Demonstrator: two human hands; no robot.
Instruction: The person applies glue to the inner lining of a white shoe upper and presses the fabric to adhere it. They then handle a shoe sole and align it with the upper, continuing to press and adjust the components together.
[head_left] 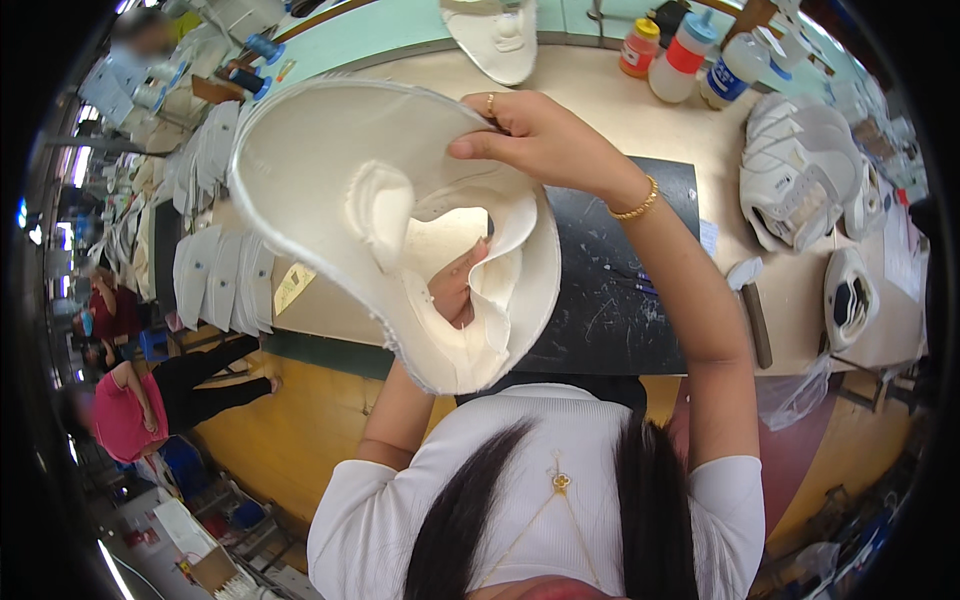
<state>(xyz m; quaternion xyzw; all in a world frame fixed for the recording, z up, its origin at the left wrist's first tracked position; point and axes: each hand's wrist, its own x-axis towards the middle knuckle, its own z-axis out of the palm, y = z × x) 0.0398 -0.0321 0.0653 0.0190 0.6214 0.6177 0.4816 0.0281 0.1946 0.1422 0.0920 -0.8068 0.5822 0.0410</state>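
Observation:
A white padded shoe upper is held up close in front of me, its opening facing me. My right hand pinches its far right rim, thumb on the inner face and fingers over the edge. Through the opening, my left hand shows in part, its fingers against the folded lining at the collar. The rest of that hand is hidden behind the upper. Below lies a scratched black board on the table.
Several white shoe uppers are piled at the right, near a dark-handled tool. Bottles stand at the back right. Another white upper lies at the far edge. White pieces line the left; a person in pink is beyond.

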